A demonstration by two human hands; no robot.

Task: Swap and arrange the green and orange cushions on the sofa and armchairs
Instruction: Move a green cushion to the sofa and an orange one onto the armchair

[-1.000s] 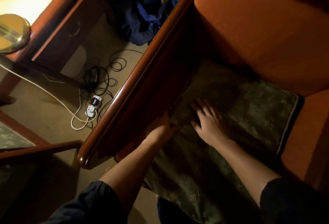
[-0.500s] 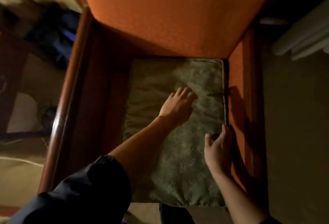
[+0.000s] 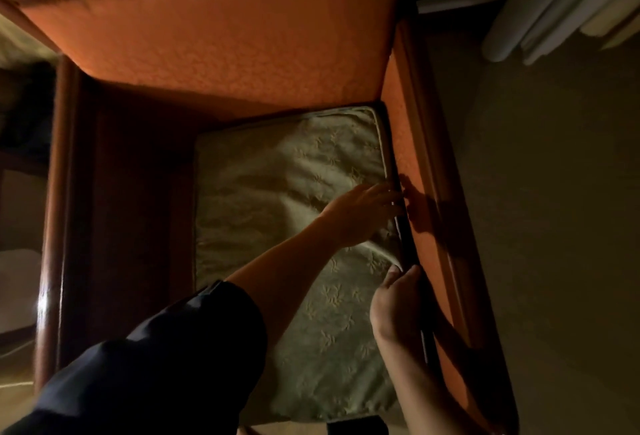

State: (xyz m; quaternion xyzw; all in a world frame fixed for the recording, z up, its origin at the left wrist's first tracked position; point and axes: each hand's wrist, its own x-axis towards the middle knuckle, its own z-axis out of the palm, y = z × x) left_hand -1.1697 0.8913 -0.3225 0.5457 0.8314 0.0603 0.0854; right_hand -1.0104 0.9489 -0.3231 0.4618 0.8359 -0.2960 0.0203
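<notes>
Tucking the green cushion (image 3: 277, 192) into the armchair's (image 3: 221, 50) right side.

Half a second ago the left hand (image 3: 360, 213) lay mid-cushion; now its straight fingers press the right edge, while the right hand (image 3: 394, 303) — nearer — pinches that edge. The cushion lies on the seat — I judge the seating nearly done.

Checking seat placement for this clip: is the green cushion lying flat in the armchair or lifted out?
In and mostly flat: the green cushion fills the armchair seat; only its right edge is rumpled under the left hand and right hand.
</notes>
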